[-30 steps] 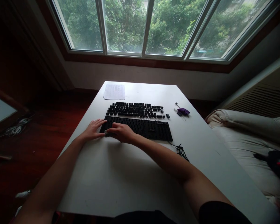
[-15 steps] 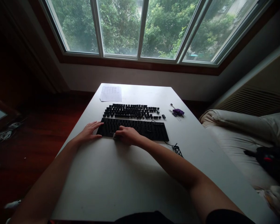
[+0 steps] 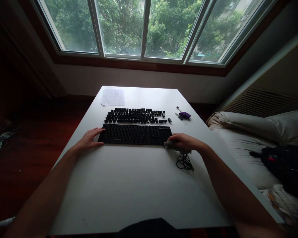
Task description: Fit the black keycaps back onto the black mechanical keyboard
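A black keyboard base (image 3: 136, 135) without its keycaps lies flat on the white table (image 3: 129, 185). My left hand (image 3: 90, 138) rests at its left end, thumb and fingers spread against the edge. At the right end, my right hand (image 3: 182, 141) is closed on a grey cloth (image 3: 172, 144), which touches the base's lower right corner. Behind the base, loose black keycaps (image 3: 131, 115) stand in rows. A bundled black cable (image 3: 185, 162) lies just below my right hand.
Printed paper (image 3: 113, 97) lies at the table's far left. A purple item (image 3: 184, 115) sits with small tools, including a little brush (image 3: 178, 108), at the far right. Beside the table on the right stands a pale sofa (image 3: 243, 142) with a dark bag (image 3: 280, 165).
My right hand has moved with the cloth from the left part of the base's front edge to its right end. My left hand stays at the left end. The view has shifted slightly.
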The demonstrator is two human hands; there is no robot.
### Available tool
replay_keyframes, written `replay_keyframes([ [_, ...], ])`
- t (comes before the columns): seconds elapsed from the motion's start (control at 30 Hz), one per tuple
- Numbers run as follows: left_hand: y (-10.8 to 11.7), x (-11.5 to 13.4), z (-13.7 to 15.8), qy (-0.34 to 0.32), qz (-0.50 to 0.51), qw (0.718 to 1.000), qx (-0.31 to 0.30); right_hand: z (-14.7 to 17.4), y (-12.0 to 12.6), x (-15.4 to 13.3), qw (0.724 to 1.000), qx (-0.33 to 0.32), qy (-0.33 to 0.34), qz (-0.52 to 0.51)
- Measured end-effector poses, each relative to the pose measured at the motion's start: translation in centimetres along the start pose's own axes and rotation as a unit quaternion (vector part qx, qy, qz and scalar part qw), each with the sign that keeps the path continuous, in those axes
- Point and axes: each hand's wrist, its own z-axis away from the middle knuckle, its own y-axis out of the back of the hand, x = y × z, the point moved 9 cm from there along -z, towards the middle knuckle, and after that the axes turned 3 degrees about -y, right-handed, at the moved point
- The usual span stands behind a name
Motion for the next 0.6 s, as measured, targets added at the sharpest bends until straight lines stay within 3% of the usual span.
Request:
replay_keyframes([
  [0.1, 0.0, 0.4, -0.2, 0.003, 0.004, 1.0, 0.003, 0.3, 2.2, 1.5, 0.998, 0.02, -0.042, 0.031],
  [0.23, -0.2, 1.0, -0.5, 0.008, 0.002, 1.0, -0.003, -2.4, 4.9, -1.0, 0.977, 0.159, -0.077, 0.118],
  [0.33, -0.3, 1.3, -0.5, 0.015, -0.004, 1.0, 0.0, -5.2, 4.2, -2.9, 0.963, 0.174, -0.105, 0.178],
  [0.43, -0.2, 1.1, -0.6, 0.014, -0.011, 1.0, 0.015, -6.7, 3.1, -2.9, 0.951, 0.169, -0.143, 0.218],
  [0.6, -0.6, 0.4, -0.8, 0.014, -0.011, 1.0, 0.015, -6.4, 1.9, -2.9, 0.964, 0.121, -0.105, 0.214],
])
